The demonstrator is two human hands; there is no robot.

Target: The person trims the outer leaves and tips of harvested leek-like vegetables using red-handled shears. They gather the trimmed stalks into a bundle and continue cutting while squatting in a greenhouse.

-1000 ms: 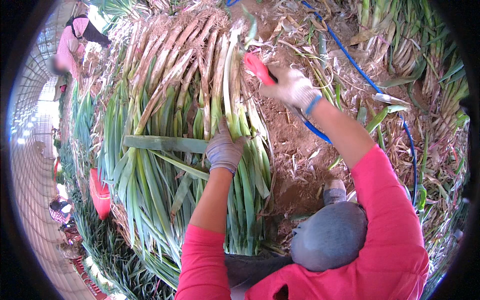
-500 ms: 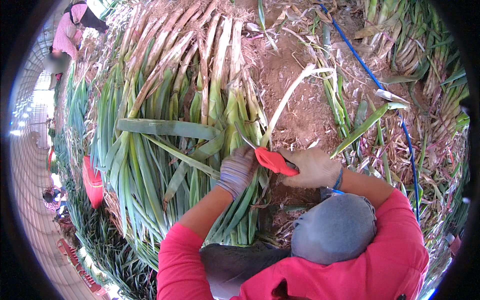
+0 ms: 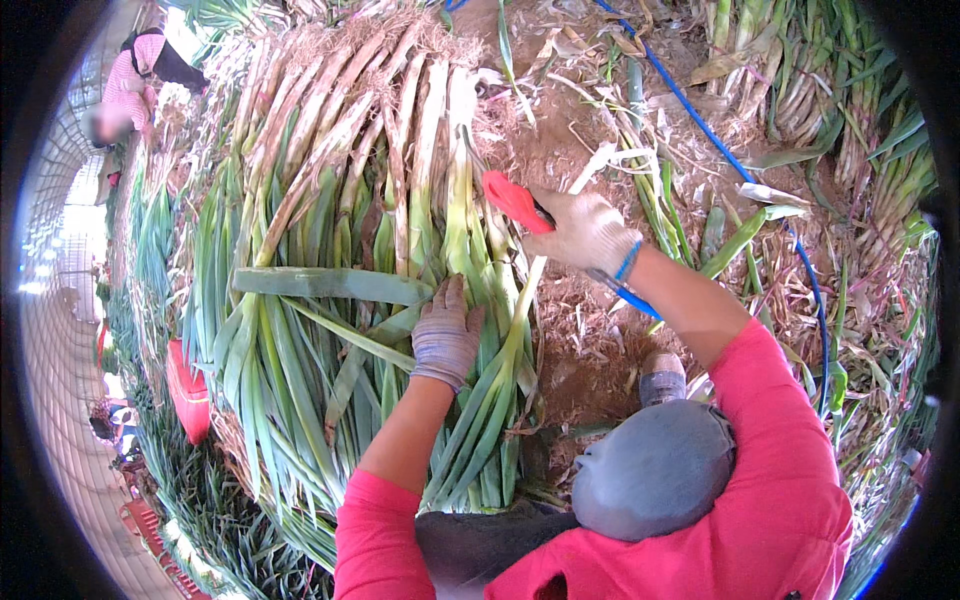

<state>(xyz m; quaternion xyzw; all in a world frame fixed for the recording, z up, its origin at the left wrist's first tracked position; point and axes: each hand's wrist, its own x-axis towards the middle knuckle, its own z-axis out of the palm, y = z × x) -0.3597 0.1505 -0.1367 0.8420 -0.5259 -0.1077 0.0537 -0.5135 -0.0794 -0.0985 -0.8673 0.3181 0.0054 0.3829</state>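
Two gloved hands are held at the heap (image 3: 330, 210) of long stalks. The left hand (image 3: 445, 330) is laid palm down on the leaves toward the heap's right side, fingers pointed at the pale stems; whether anything is gripped beneath it cannot be told. The right hand (image 3: 580, 225) is held just off the heap's right edge, clenched round the red handle of a knife (image 3: 512, 200), whose curved blade is pointed in toward a stalk (image 3: 459, 205) lying in the heap's right part. Since the blade is thin and partly lost against the roots, its contact with that stalk cannot be made out for sure. Judged from this, a single stalk is being steadied and worked near its root end. For the next move, a still left hand, well clear of the edge, and a shallow stroke would be called for. A paler stalk (image 3: 527, 300) is laid along the heap's right edge, passing under the right hand. Farther right of the heap, a blue hose (image 3: 703, 125) is stretched. Left of the heap a red bag (image 3: 188, 395) is seen, and beyond its upper left a co-worker (image 3: 130, 90) is bent over.
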